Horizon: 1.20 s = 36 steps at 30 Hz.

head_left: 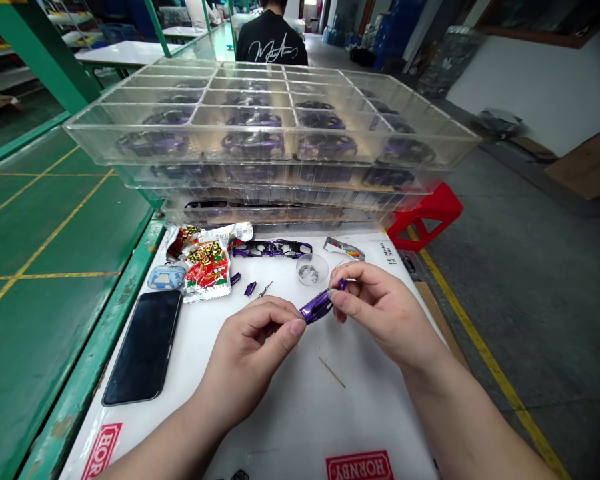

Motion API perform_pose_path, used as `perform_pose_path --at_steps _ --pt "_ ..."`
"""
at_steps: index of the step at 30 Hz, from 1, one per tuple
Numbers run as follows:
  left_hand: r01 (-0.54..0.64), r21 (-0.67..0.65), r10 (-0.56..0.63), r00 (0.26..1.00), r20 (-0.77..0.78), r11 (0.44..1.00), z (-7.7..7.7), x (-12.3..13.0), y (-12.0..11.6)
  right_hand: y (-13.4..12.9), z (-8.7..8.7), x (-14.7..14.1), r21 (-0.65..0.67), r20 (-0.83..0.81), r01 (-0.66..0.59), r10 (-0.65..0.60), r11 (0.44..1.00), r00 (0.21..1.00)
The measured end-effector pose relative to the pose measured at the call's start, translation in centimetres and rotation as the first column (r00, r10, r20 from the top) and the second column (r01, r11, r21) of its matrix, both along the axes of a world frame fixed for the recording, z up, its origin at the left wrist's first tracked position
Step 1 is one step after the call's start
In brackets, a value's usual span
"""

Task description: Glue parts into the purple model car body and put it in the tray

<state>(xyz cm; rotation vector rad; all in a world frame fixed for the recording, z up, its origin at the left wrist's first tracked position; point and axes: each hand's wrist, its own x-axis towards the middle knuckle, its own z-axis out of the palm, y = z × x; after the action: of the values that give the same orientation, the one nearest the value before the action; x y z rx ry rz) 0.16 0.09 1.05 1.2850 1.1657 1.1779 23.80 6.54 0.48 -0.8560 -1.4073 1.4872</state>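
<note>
A glossy purple toy car body (316,307) is held tilted above the white table, between both hands. My left hand (263,340) pinches its near left end between thumb and fingers. At the other end, my right hand (367,297) grips the body with thumb and fingertips, and a small purple bit shows by the fingers. Just beyond lies a round clear dish (311,269) with tiny pieces in it. Small purple parts (251,289) and a thin pointed tool (265,289) rest left of the dish. A thin stick (332,371) lies nearer to me.
Stacked clear compartment trays (275,160) with purple car bodies stand at the back. Joined purple bodies (273,249) lie before them. A phone (144,347), a snack packet (207,267) and a blue case (167,277) sit left. A red stool (425,217) stands right; a person (271,40) sits beyond.
</note>
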Motion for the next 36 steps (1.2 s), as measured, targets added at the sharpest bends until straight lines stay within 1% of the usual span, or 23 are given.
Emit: perform_pose_path --at_steps 4,8,11,13,14,16,18,20,24,27,31,36 --pt "0.030 0.034 -0.028 0.998 -0.057 0.999 -0.2 -0.1 -0.1 -0.2 0.2 0.0 0.024 -0.014 0.008 -0.008 1.000 1.000" --pt "0.034 0.087 -0.028 0.997 -0.071 0.996 -0.4 -0.2 -0.2 -0.4 0.4 0.0 0.035 -0.027 0.018 -0.017 0.999 1.000" --pt "0.028 0.085 -0.021 0.996 -0.085 0.996 -0.6 -0.3 -0.3 -0.5 0.3 -0.3 0.039 -0.039 0.040 -0.039 0.998 0.998" --pt "0.010 0.048 -0.007 0.998 -0.067 0.999 -0.9 -0.5 -0.4 -0.4 0.2 -0.4 0.025 -0.036 0.055 -0.054 0.998 0.998" --pt "0.000 0.010 0.001 0.999 -0.033 1.000 -1.1 -0.5 -0.4 -0.3 0.1 -0.5 0.015 -0.028 0.062 -0.062 0.998 0.998" --pt "0.003 -0.103 0.005 0.997 0.072 0.995 -1.6 -0.5 -0.6 -0.2 0.1 -0.4 -0.009 -0.002 0.074 -0.075 0.997 0.997" --pt "0.027 -0.220 0.017 0.981 0.195 0.975 -2.0 -0.4 -0.6 0.0 0.1 -0.3 -0.023 0.015 0.079 -0.079 0.997 0.997" --pt "0.031 -0.295 0.057 0.957 0.286 0.955 -2.1 -0.1 -0.6 0.1 0.1 -0.1 -0.014 0.029 0.084 -0.083 0.996 0.996" --pt "-0.026 -0.358 0.171 0.910 0.378 0.933 -1.4 0.4 0.0 0.2 0.1 -0.1 0.006 0.086 0.072 -0.072 0.997 0.994" --pt "-0.017 -0.409 0.207 0.881 0.425 0.912 -0.8 0.6 0.4 0.2 -0.2 -0.2 -0.033 0.088 0.035 -0.032 0.999 0.996" --pt "0.002 -0.454 0.225 0.868 0.444 0.891 -0.8 0.6 0.4 0.2 -0.6 -0.2 -0.066 0.117 0.015 -0.007 0.998 0.993" --pt "0.020 -0.442 0.188 0.886 0.423 0.897 -1.0 0.6 0.3 0.3 -0.7 -0.2 -0.097 0.127 -0.007 0.019 0.995 0.992"
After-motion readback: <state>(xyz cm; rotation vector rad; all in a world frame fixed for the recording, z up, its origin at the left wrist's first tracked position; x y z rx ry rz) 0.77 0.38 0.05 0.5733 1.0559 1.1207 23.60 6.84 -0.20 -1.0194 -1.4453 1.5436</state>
